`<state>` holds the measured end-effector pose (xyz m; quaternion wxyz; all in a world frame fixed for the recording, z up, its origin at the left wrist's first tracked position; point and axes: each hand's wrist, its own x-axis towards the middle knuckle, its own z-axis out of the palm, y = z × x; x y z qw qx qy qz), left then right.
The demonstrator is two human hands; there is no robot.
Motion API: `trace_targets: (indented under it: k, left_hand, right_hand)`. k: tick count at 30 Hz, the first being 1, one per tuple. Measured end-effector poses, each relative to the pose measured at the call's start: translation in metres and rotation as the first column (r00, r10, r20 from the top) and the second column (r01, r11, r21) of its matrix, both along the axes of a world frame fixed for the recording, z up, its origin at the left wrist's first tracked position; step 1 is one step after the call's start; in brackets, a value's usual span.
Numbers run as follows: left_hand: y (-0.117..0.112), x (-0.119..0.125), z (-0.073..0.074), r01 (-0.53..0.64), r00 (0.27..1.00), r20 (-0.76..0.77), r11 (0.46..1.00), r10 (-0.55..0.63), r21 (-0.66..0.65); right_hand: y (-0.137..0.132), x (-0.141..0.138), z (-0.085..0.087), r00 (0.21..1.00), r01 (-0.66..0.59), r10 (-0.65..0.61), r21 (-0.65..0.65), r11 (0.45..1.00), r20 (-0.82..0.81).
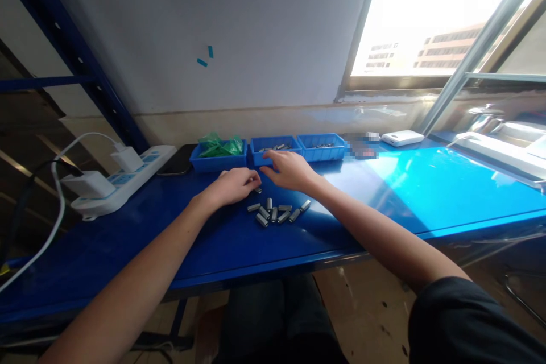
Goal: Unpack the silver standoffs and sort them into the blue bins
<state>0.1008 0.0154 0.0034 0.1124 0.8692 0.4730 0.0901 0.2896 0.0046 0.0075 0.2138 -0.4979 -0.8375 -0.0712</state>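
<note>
My left hand (234, 186) is low over the blue table, its thumb and fingers pinched together at a small metal hex standoff (258, 190), mostly hidden by the fingertips. My right hand (290, 170) hovers at the front edge of the middle blue bin (257, 158), thumb and forefinger apart, with nothing visible between them. In that bin lie small metal pieces (279, 147), partly covered by the hand. Nearer me, several grey hex standoffs (274, 214) lie in a loose group on the table.
Left of the middle bin stands a blue bin (200, 164) with green plastic bags (219, 146); right of it, another bin (321, 153) of small metal parts. A power strip (140, 173) with chargers, a dark phone (177, 161) and a white device (401, 137) lie around the table (205, 256).
</note>
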Motion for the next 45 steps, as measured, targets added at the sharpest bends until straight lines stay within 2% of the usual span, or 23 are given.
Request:
trace_targets:
  k: [4,9,12,15,17,20,23,25,27,31,35,38,41,43,45]
  left_hand:
    - [0.006,-0.011,0.001,0.085,0.996,0.033,0.996,-0.083,-0.038]
    - [0.009,-0.013,-0.004,0.043,0.992,0.123,0.998,-0.037,-0.048]
    - [0.010,-0.012,-0.002,0.042,0.972,0.234,0.994,-0.016,-0.106]
    - [0.007,-0.017,0.009,0.061,0.931,0.365,0.986,0.001,-0.157]
    - [0.001,-0.020,0.018,0.109,0.925,0.380,0.971,-0.020,-0.212]
    - [-0.008,-0.024,0.025,0.168,0.977,0.183,0.931,-0.113,-0.325]
    - [-0.008,-0.023,0.019,0.179,0.980,-0.037,0.943,-0.197,-0.281]
    - [-0.003,-0.020,0.012,0.173,0.979,-0.069,0.964,-0.190,-0.199]
    - [0.004,-0.018,0.006,0.146,0.988,-0.040,0.982,-0.151,-0.120]
    - [0.012,-0.016,0.002,0.076,0.990,0.117,0.996,-0.080,0.040]
    - [0.013,-0.015,0.006,-0.016,0.957,0.290,0.995,-0.013,0.100]
    - [0.010,-0.012,0.010,-0.019,0.925,0.380,0.999,-0.001,0.050]
    - [0.005,-0.011,0.014,0.035,0.888,0.459,0.999,-0.014,-0.038]
    - [0.003,-0.011,0.016,0.069,0.869,0.494,0.995,-0.025,-0.071]
    - [0.002,-0.012,0.017,0.098,0.854,0.519,0.992,-0.040,-0.085]
  right_hand:
    - [-0.006,-0.008,-0.011,0.986,-0.149,0.153,-0.065,0.987,0.070]
    - [-0.002,-0.014,-0.022,0.975,-0.195,0.201,-0.068,0.978,0.095]
    - [-0.004,-0.014,-0.021,0.980,-0.195,0.197,-0.034,0.980,0.040]
    - [-0.005,-0.009,-0.008,0.980,-0.190,0.196,0.108,0.976,-0.044]
    - [-0.003,-0.002,0.005,0.978,-0.101,0.142,0.251,0.963,-0.150]
    - [0.007,0.011,0.021,0.953,0.144,-0.035,0.348,0.926,-0.302]
    - [0.022,0.022,0.021,0.948,0.271,-0.215,0.242,0.932,-0.233]
    - [0.029,0.025,0.013,0.954,0.292,-0.279,0.133,0.947,-0.110]
    - [0.030,0.022,0.003,0.955,0.297,-0.295,0.087,0.951,-0.041]
    - [0.020,0.005,-0.009,0.976,0.216,-0.214,0.104,0.971,-0.028]
    - [0.008,-0.009,-0.013,0.993,0.097,-0.090,0.091,0.991,-0.071]
    - [0.002,-0.007,-0.011,0.986,-0.032,0.050,0.116,0.993,-0.161]
    - [-0.003,-0.002,-0.006,0.965,-0.199,0.219,0.145,0.969,-0.141]
    - [-0.008,0.001,-0.002,0.963,-0.241,0.258,0.174,0.955,-0.078]
    - [-0.012,0.001,0.003,0.973,-0.209,0.224,0.222,0.952,-0.047]
